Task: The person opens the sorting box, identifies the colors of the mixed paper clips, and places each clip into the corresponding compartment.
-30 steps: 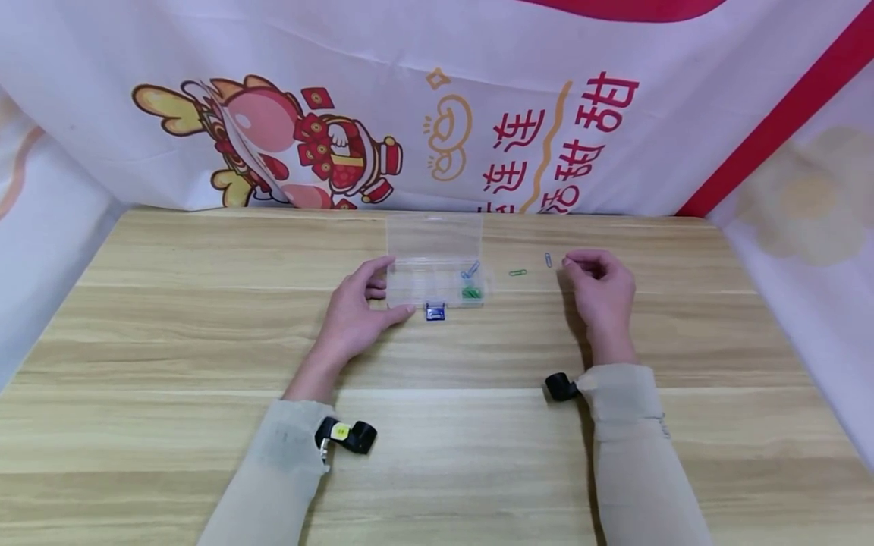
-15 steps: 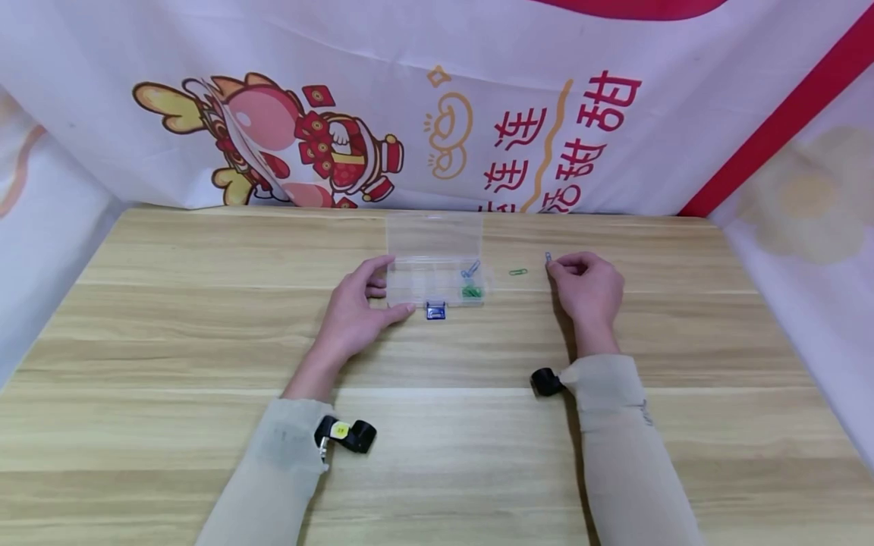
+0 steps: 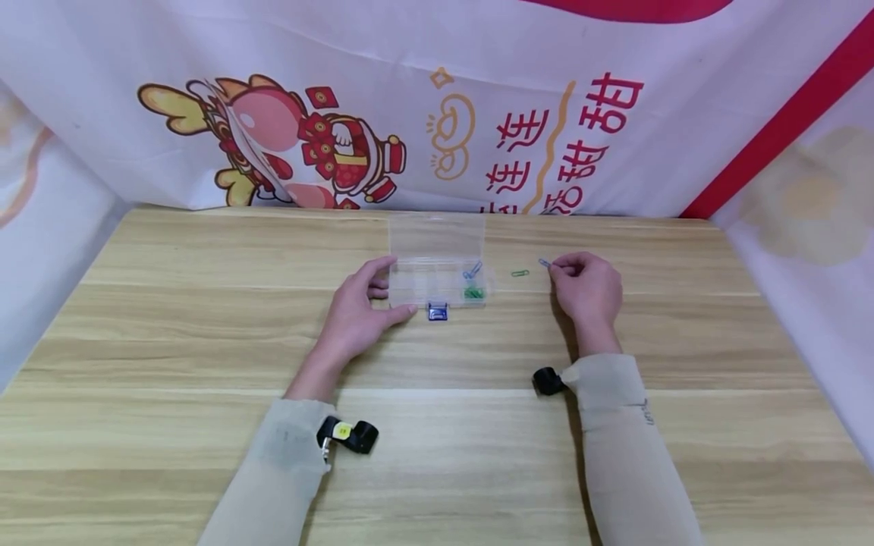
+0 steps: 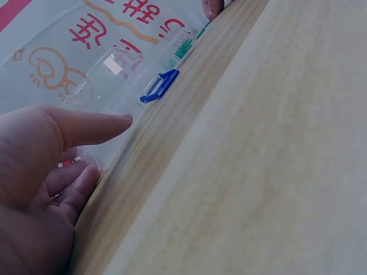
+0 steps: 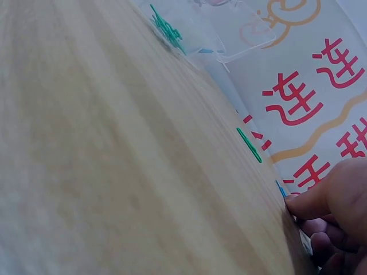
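A clear plastic compartment box (image 3: 426,284) lies on the table with its lid (image 3: 437,235) raised at the back. My left hand (image 3: 358,307) grips its left end, thumb along the front edge and index finger at the rear corner. Green paper clips (image 3: 473,293) fill the front right compartment, and blue paper clips (image 3: 473,271) lie in the one behind. To the right, my right hand (image 3: 589,292) pinches one end of a blue paper clip (image 3: 544,262) between thumb and fingertips, low over the tabletop. A single green paper clip (image 3: 520,273) lies between box and right hand.
A blue latch (image 3: 438,312) sticks out from the box's front edge. Behind the wooden table (image 3: 437,455) hangs a white printed cloth (image 3: 437,136), close to the raised lid. Each wrist wears a small black camera.
My right hand has moved left and taken hold of the blue paper clip, which has turned from upright to slanted. The left hand stays on the box.
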Motion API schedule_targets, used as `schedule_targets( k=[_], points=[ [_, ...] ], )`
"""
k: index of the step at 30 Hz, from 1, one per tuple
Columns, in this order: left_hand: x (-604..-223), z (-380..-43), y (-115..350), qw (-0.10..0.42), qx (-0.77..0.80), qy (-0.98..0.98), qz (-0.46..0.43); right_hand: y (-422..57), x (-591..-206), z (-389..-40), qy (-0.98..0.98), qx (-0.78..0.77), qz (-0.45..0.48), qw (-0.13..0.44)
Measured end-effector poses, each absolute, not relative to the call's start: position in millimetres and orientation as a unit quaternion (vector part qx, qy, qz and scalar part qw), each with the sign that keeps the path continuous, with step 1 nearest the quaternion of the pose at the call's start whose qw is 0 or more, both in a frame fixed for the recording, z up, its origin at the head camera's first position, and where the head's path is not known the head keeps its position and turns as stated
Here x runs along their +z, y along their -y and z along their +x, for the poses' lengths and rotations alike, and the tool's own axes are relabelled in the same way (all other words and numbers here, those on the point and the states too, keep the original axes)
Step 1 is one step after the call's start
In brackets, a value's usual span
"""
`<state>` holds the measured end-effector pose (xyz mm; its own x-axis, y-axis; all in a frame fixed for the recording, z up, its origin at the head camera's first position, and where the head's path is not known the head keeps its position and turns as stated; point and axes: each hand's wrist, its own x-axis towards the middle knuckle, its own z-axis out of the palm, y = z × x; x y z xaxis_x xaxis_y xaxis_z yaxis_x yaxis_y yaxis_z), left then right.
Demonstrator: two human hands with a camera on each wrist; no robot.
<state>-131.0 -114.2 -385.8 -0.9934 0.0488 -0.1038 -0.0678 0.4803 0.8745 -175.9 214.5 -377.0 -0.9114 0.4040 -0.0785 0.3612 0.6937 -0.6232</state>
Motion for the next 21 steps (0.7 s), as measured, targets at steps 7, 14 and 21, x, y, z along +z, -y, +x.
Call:
schedule_targets(
  k=[7,14,21],
  points=[
    [-386.5,-131.5,114.3,0.057,0.508,-0.859,-0.006,-215.4,-374.8,-174.7,0.926,0.321,-0.198,0.002],
    [-386.4,-130.6,115.0,0.055,0.509,-0.859,-0.004,-214.7,-374.0,-173.1,0.927,0.330,-0.180,-0.002],
    [-385.4,-130.5,114.1,0.060,0.512,-0.857,-0.007,-219.9,-373.7,-172.8,0.900,0.401,-0.166,0.025]
  ],
)
